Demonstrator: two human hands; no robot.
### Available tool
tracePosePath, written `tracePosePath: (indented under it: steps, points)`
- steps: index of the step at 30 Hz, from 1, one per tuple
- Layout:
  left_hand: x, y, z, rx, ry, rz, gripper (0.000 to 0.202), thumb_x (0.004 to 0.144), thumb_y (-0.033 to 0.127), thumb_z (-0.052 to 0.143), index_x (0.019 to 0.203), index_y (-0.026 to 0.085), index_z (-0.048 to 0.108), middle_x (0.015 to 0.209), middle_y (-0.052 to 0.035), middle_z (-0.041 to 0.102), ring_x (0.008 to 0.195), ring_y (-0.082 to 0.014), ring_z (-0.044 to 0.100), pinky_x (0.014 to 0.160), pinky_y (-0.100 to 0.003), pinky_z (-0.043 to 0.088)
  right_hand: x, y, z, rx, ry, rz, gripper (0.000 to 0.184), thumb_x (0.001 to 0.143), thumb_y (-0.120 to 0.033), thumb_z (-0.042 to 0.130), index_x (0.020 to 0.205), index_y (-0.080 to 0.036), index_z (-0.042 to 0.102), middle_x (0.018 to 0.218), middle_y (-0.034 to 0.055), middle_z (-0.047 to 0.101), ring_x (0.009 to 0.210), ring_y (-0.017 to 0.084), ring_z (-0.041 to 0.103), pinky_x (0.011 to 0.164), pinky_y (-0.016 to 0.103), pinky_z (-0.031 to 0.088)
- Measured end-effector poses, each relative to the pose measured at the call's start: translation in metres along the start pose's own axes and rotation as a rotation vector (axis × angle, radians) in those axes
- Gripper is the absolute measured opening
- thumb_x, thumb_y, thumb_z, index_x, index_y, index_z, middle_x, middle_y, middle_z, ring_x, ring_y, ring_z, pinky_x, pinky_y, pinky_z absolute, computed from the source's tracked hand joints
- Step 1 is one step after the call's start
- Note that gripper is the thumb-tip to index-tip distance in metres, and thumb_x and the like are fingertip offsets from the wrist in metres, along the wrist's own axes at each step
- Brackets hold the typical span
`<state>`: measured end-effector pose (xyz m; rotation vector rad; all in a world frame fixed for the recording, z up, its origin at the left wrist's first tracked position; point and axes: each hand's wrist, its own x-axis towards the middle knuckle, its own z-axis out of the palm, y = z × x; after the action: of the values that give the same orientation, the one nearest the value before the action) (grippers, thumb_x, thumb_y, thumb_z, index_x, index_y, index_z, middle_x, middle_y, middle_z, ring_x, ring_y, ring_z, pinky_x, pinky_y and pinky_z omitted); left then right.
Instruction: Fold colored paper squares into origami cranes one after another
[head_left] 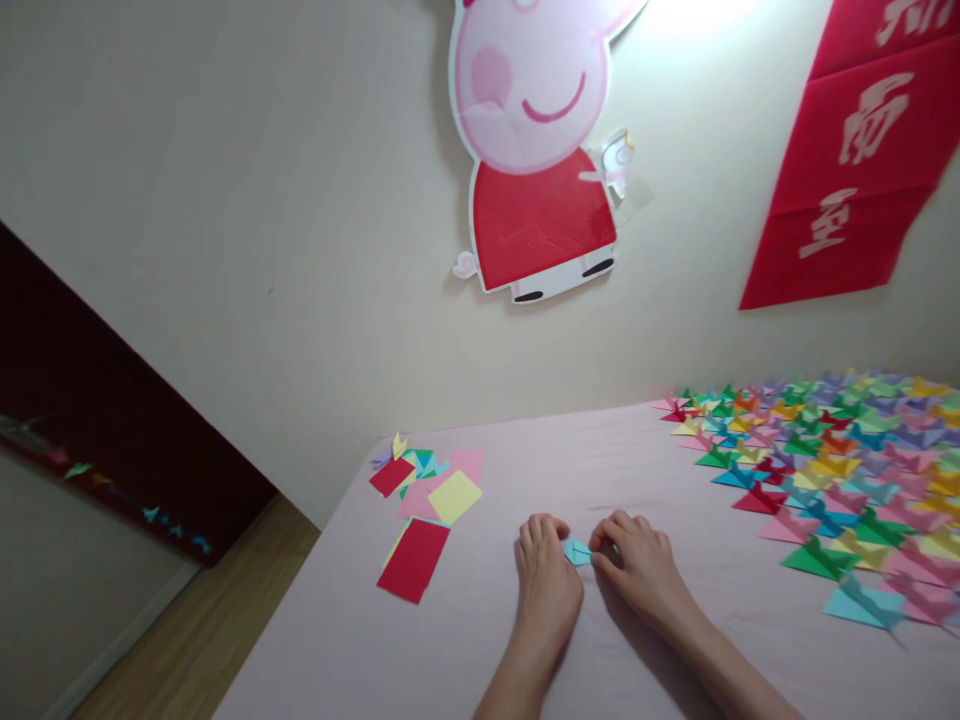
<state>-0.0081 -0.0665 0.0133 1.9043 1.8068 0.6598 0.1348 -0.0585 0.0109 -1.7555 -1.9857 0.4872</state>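
Note:
A small light blue folded paper lies on the pink cloth surface between my two hands. My left hand rests on the cloth with its fingers curled and pinched on the paper's left edge. My right hand has its fingers bent and pressed onto the paper's right edge. Both forearms come in from the bottom of the view.
A loose pile of flat coloured sheets, red, yellow and pink, lies to the left. Several rows of folded paper cranes cover the right side. A cartoon pig cutout and a red banner hang on the wall. Wooden floor shows at left.

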Motion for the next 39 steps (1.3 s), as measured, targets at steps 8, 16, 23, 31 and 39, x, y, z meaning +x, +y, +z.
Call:
tracePosePath:
  steps: [8,16,23,31,39]
  points:
    - [-0.006,-0.020,-0.012,-0.110,-0.025,0.358,0.041,0.076,-0.002,0.041,0.102,0.023,0.062,0.115,-0.0039,0.059,0.112,-0.0203,0.048,0.097,-0.034,0.039,-0.002,0.004,0.003,0.031,0.054,-0.073,0.013,0.080,-0.018,0.054,0.079,-0.023,0.067,0.089,0.0038,0.067,0.092,0.026,0.056,0.080,0.037,0.033]
    - [0.008,-0.021,-0.016,-0.180,-0.001,0.349,0.021,0.088,0.010,0.049,0.088,0.022,0.066,0.099,-0.0023,0.063,0.098,-0.0203,0.051,0.090,-0.033,0.038,-0.005,0.009,0.000,0.148,0.052,-0.224,0.013,0.077,-0.018,0.055,0.084,-0.024,0.064,0.093,0.0038,0.067,0.092,0.024,0.057,0.083,0.037,0.040]
    - [0.026,-0.011,-0.007,-0.355,0.044,0.220,0.020,0.095,0.024,0.045,0.085,0.020,0.062,0.090,-0.0026,0.062,0.091,-0.0192,0.053,0.085,-0.031,0.040,0.016,0.009,0.005,0.323,0.167,-0.159,0.023,0.086,-0.033,0.048,0.073,-0.022,0.062,0.076,0.0046,0.066,0.073,0.022,0.061,0.071,0.033,0.046]
    - [0.049,-0.007,0.003,-0.542,0.050,0.102,0.011,0.084,0.022,0.057,0.073,0.020,0.057,0.078,0.0018,0.057,0.077,-0.0156,0.053,0.071,-0.025,0.040,0.033,0.003,0.003,0.576,0.145,-0.121,0.035,0.083,-0.050,0.053,0.064,-0.022,0.059,0.059,-0.0001,0.062,0.056,0.016,0.055,0.053,0.025,0.042]
    - [0.054,-0.013,0.009,-0.694,0.033,0.036,0.017,0.084,0.031,0.059,0.071,0.021,0.056,0.068,0.0031,0.053,0.071,-0.0151,0.050,0.068,-0.025,0.040,0.034,0.009,0.006,0.634,0.106,-0.080,0.034,0.083,-0.050,0.054,0.066,-0.021,0.059,0.062,0.0007,0.062,0.061,0.017,0.057,0.059,0.027,0.045]
